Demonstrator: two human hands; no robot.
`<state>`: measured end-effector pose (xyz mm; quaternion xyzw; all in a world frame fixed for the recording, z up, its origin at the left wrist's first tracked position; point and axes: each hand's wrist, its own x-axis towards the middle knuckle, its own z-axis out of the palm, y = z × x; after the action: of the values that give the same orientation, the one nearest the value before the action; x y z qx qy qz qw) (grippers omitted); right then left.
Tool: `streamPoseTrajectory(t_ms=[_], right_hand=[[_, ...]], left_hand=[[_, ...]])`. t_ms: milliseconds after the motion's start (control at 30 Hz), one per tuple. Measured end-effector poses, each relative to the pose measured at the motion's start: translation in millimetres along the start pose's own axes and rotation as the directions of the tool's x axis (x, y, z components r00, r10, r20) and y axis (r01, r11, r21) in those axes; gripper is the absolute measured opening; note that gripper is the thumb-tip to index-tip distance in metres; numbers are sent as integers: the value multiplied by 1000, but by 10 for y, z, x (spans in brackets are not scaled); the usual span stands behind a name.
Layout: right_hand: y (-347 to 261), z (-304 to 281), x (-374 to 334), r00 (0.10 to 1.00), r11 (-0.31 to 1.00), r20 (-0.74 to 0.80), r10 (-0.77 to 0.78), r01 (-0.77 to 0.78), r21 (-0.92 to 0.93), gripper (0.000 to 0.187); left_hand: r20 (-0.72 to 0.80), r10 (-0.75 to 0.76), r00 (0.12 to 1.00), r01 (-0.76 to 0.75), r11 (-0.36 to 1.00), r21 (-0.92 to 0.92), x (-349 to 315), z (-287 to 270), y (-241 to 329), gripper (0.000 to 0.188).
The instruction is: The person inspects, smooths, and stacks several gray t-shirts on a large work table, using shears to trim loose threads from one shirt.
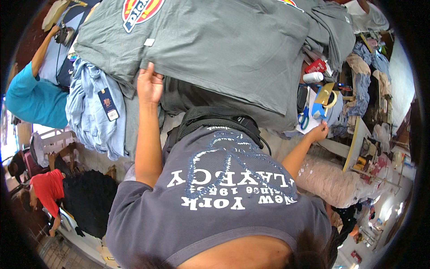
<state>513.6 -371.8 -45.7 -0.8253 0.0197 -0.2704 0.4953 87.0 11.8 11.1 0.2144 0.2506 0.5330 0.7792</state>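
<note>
A grey T-shirt (215, 49) with a printed chest badge lies spread on top of other grey shirts in front of me. My left hand (150, 85) has its fingers closed on the hem, just below a small white label (149, 42). Off to the right, my right hand (319, 132) is at the front edge of a white paper (311, 127), close to a blue tape dispenser (319, 110) with a roll of tape (331, 99). Its fingertips are drawn together, and what they grip is too small to tell. Blue-handled scissors (304, 118) lie beside the dispenser.
Light blue garments (96, 107) with a dark hang tag (108, 105) hang at the left. Beyond them a person in a blue sleeve (38, 96) holds an iron (64, 36). A white spool (312, 77) lies at right, and a wrapped bundle (329, 181) sits below the table.
</note>
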Motion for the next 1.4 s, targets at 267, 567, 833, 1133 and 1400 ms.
streamPoseTrajectory(t_ms=[267, 567, 833, 1133, 1400], right_hand=[[-976, 659, -545, 865, 901, 294, -406, 326, 286, 20], [-2638, 1097, -2088, 39, 878, 913, -405, -263, 400, 13], [-3379, 1314, -3107, -421, 849, 741, -523, -336, 408, 56], [-3539, 1451, -3579, -307, 814, 780, -545, 28, 580, 40], [-3545, 1403, -3555, -270, 767, 830, -487, 323, 555, 45]], left_hand=[[97, -79, 992, 47, 953, 301, -160, 169, -69, 11], [-18, 10, 1000, -8, 996, 91, -103, -98, -1, 21], [-40, -4, 999, 2, 998, -61, -140, -128, 19, 29], [-40, -23, 999, 22, 1000, -17, -153, -291, -36, 30], [-31, -52, 998, 52, 999, 6, -169, -322, -5, 39]])
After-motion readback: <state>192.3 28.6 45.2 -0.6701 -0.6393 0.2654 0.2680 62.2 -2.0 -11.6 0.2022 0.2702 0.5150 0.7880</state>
